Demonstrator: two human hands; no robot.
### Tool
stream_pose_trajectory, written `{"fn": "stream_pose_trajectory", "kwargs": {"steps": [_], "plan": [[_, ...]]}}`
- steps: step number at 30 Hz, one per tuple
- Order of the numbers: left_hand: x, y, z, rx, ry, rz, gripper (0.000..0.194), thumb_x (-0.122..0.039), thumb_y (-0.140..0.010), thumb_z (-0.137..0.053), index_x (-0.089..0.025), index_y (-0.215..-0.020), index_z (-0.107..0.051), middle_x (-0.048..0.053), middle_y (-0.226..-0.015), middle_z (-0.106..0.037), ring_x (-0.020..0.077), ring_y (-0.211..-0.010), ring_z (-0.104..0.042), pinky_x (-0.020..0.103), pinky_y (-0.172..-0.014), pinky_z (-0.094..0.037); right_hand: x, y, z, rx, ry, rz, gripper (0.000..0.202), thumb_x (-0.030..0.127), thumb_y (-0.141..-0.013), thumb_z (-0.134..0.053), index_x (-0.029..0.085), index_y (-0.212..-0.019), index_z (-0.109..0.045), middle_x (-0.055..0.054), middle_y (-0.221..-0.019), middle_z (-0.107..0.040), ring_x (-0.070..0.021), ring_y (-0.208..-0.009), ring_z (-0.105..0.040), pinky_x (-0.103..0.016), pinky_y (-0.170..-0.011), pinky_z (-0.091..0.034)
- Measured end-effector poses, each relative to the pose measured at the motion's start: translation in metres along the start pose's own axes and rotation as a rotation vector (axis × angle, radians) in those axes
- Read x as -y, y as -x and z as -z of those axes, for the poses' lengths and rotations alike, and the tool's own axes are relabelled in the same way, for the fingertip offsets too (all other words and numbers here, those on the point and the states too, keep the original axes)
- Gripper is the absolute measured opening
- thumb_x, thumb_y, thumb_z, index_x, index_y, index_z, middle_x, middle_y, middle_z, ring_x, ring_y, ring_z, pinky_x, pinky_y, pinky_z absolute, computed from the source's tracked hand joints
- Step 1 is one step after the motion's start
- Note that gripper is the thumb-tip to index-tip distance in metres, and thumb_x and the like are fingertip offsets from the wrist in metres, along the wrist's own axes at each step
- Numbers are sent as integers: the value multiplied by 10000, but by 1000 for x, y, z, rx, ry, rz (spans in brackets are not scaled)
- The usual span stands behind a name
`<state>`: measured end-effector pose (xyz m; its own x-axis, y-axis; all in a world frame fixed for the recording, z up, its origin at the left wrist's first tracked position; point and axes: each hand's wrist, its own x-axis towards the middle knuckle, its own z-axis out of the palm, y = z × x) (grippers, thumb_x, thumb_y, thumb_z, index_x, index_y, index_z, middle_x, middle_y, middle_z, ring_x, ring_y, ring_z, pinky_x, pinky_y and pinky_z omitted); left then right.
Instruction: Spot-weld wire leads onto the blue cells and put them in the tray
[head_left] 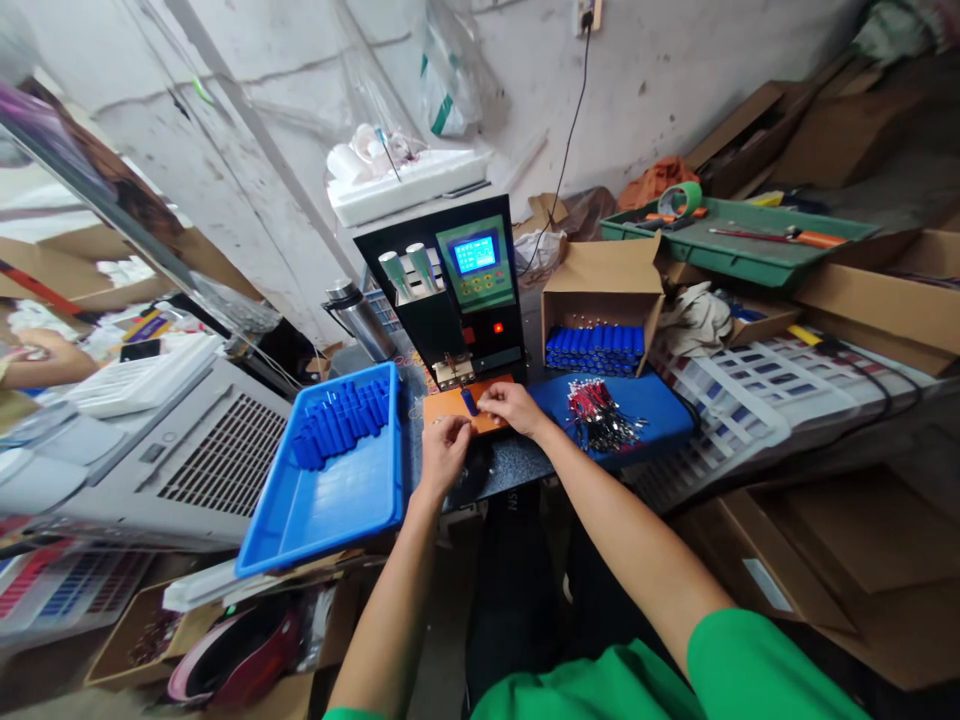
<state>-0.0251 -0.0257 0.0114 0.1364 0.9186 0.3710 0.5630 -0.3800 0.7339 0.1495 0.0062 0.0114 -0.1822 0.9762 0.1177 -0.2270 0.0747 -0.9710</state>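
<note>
- The blue cylindrical cell [469, 402] is at the orange board [444, 406], just below the metal electrode holder [454, 373] of the black spot welder [474, 285]; whether it meets the tips cannot be told.
- It should handle as a stiff little cylinder, dense for its size, its smooth wrap probably slightly slippery. The best hold looks to be the side wall, leaving the ends free; the wrap could nick against sharp metal.
- The right hand [512, 408] has thumb and fingertips drawn together right beside the cell; whether they pinch it or something thin, I cannot tell.
- The left hand [447, 450] has its fingertips bunched near the board's front edge; what they hold, if anything, is too small to make out.
- Left of the board, a glossy, straight-walled blue plastic tray [330, 510] carries matching cells [341, 425].
- To the right, limp red and black wire leads [600, 413] lie tangled on a blue box-shaped surface [664, 405], before a matt, open-flapped cardboard box [600, 272] of blue cylinders [595, 348].
</note>
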Motion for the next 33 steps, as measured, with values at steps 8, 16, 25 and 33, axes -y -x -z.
{"fn": "stream_pose_trajectory", "kwargs": {"steps": [8,16,25,33], "plan": [[-7,-7,-3,-20,23,38,142,-271,-784,-556,-180,-692,-614,-15,-631,-580,124,-594,-518,238,-564,-386,-5,3,-7,121,200,139,175,332,-718,-660,163,-754,-628,14,-686,-617,-125,-630,-551,-254,-640,-451],[-4,2,-4,-129,-24,-94,68,-221,-801,-547,-188,-820,-603,32,-821,-603,165,-769,-576,290,-699,-483,-4,2,-5,21,110,90,210,359,-667,-713,162,-676,-641,23,-581,-587,-108,-520,-498,-234,-522,-395],[2,-14,-15,87,-258,-212,432,-169,-833,-529,-189,-1257,-611,102,-1055,-641,220,-929,-615,379,-862,-500,4,3,1,-95,-160,-48,266,395,-636,-750,158,-636,-630,21,-521,-569,-69,-416,-416,-199,-393,-287],[5,-15,-15,62,-44,-87,391,-203,-850,-549,-205,-1237,-610,68,-967,-687,183,-798,-630,332,-773,-512,3,0,0,-143,-184,-46,334,445,-622,-777,162,-662,-603,17,-565,-594,-67,-445,-455,-184,-396,-316]]}}
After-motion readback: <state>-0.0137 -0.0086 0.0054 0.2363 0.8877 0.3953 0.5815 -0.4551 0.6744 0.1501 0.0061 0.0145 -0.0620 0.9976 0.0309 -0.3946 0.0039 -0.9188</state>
